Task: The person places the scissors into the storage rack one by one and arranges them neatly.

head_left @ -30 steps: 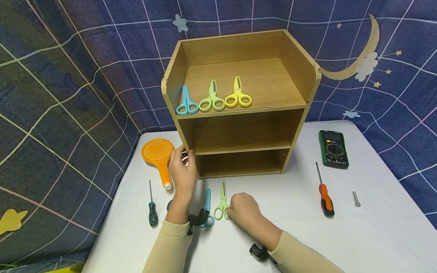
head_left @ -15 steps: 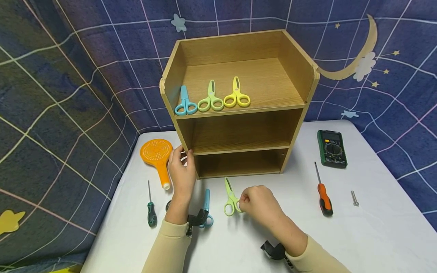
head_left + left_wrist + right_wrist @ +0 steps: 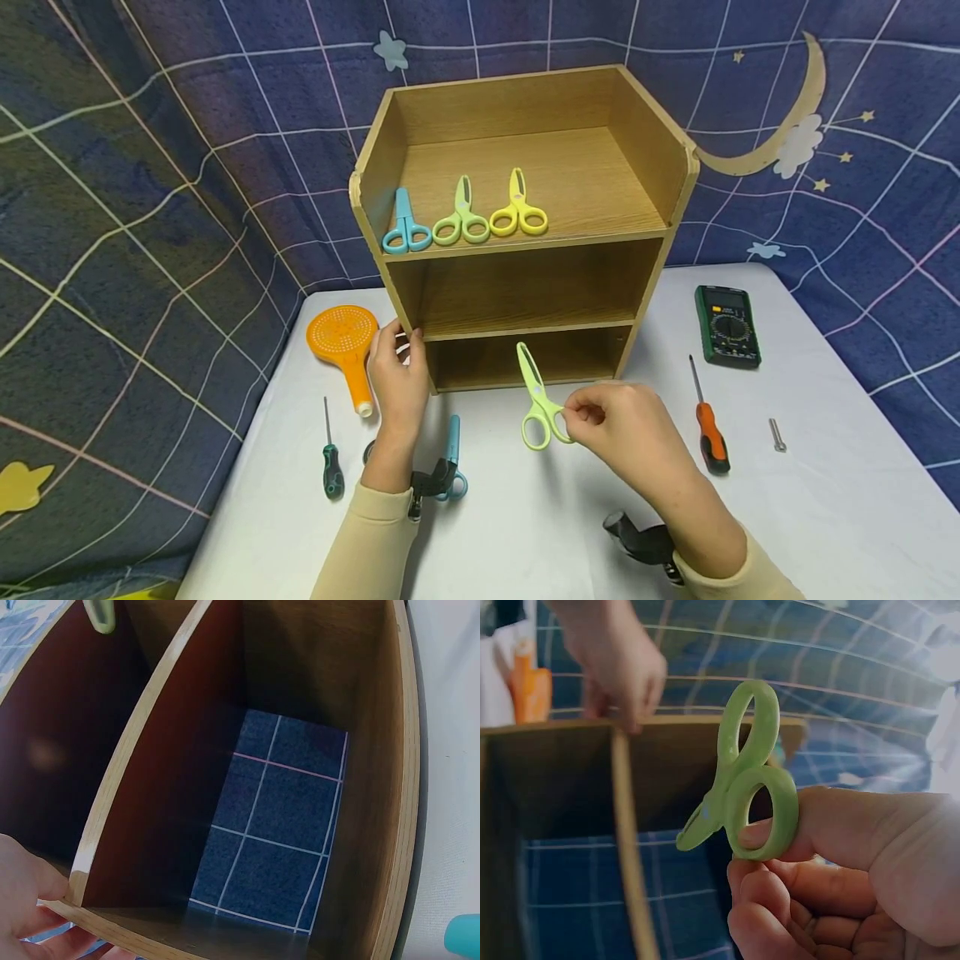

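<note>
My right hand pinches light green scissors by one handle loop, between thumb and fingers. The blades point up and away, in front of the lowest compartment of a wooden shelf unit. In the right wrist view the scissors hang clear of the shelf. At the shelf's left side panel, my left hand grips the edge; its thumb lies on the front and some fingers are hidden behind the panel. Blue scissors lie on the table beside the left wrist, partly covered by the wrist strap.
On the top shelf lie blue scissors, green scissors and yellow scissors. An orange shower head and a green screwdriver lie left. A multimeter, an orange screwdriver and a bolt lie right.
My right hand has lifted the green scissors off the table and carried them up and to the right, tilting them. The left hand has stayed on the shelf's side.
</note>
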A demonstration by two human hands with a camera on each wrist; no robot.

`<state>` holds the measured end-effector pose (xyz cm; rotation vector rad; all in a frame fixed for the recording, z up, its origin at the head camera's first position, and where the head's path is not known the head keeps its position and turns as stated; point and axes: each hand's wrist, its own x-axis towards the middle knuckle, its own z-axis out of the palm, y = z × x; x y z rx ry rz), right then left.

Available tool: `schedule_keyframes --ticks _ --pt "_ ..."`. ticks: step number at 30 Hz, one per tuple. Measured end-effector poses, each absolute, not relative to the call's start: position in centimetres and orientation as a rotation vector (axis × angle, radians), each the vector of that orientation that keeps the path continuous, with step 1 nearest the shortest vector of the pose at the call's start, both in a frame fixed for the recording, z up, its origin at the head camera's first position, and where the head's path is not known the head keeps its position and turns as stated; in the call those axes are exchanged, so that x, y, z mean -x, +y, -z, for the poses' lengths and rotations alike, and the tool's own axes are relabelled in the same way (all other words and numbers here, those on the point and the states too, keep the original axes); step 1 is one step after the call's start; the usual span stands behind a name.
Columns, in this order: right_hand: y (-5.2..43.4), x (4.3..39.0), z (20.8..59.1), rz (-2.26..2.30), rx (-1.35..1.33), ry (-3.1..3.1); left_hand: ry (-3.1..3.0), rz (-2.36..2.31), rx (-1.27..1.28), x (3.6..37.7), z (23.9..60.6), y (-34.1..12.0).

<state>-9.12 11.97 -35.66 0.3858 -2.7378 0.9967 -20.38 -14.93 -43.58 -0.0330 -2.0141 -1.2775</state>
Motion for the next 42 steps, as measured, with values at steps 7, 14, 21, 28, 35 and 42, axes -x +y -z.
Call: schedule_keyframes --ticks 7,14,21,28,35,42 --pt "13.9 8.8 32.9 -0.955 -0.421 -2.547 -2.014 1.287 0.028 20.3 43.5 -15.0" --pt "15.4 9.6 30.3 -0.888 -0.391 -2.412 -2.003 1.277 0.040 20.4 43.5 -15.1" --pt "15.9 11.2 27.8 -0.845 -0.311 -2.377 -2.016 1.258 0.036 20.3 43.4 -15.2" --pt "15.4 14.7 24.7 -0.795 -0.228 -2.460 -2.006 1.262 0.041 20.4 43.4 -15.3" --pt "14.4 18.7 22.6 -0.666 -0.152 -2.572 -1.995 1.278 0.048 20.4 43.5 -15.2" --pt "13.8 21.4 21.9 -0.522 -0.133 -2.596 -2.000 1.269 0.048 20.4 43.5 -15.1"
